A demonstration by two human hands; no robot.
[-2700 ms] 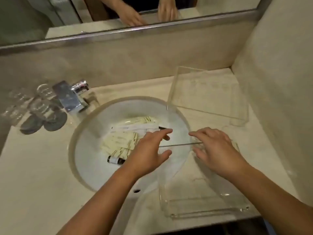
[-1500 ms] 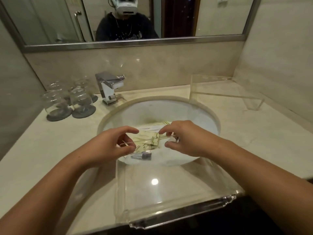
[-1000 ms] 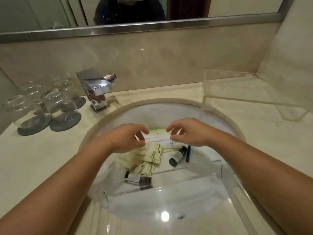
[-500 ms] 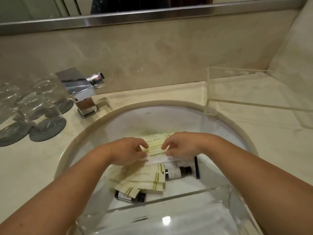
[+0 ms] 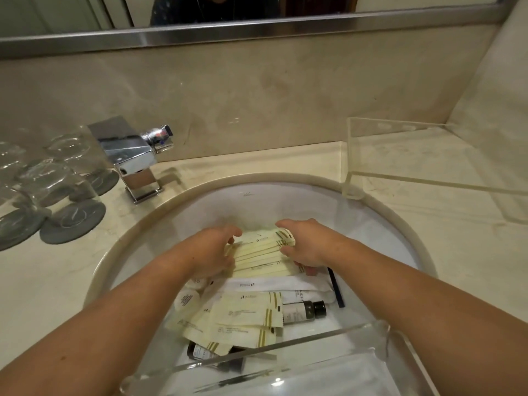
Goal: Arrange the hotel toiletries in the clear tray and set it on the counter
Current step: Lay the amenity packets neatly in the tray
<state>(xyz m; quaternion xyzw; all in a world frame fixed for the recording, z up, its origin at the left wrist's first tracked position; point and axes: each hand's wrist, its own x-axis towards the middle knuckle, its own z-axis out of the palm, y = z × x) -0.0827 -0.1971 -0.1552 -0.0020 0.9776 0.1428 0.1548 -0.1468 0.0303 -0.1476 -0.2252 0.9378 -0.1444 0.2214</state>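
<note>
Hotel toiletries lie in the white sink basin (image 5: 285, 201). My left hand (image 5: 210, 252) and my right hand (image 5: 307, 244) grip the two ends of a stack of pale yellow packets (image 5: 261, 255), fingers curled round it. Below them lie more yellow packets (image 5: 243, 315), a white sachet (image 5: 274, 285), a dark bottle (image 5: 303, 310), another dark bottle (image 5: 200, 351) partly covered, and a thin dark blue stick (image 5: 335, 287). A clear tray (image 5: 285, 361) sits at the sink's near edge, under my forearms.
A chrome tap (image 5: 133, 158) stands at the back left. Upturned glasses (image 5: 54, 178) on grey coasters sit left of it. A second clear acrylic tray (image 5: 428, 164) rests on the marble counter at the right, near the corner wall. A mirror runs above.
My hands have gathered several yellow packets into one stack and now hold it at both ends. The view has tilted down and closer to the basin.
</note>
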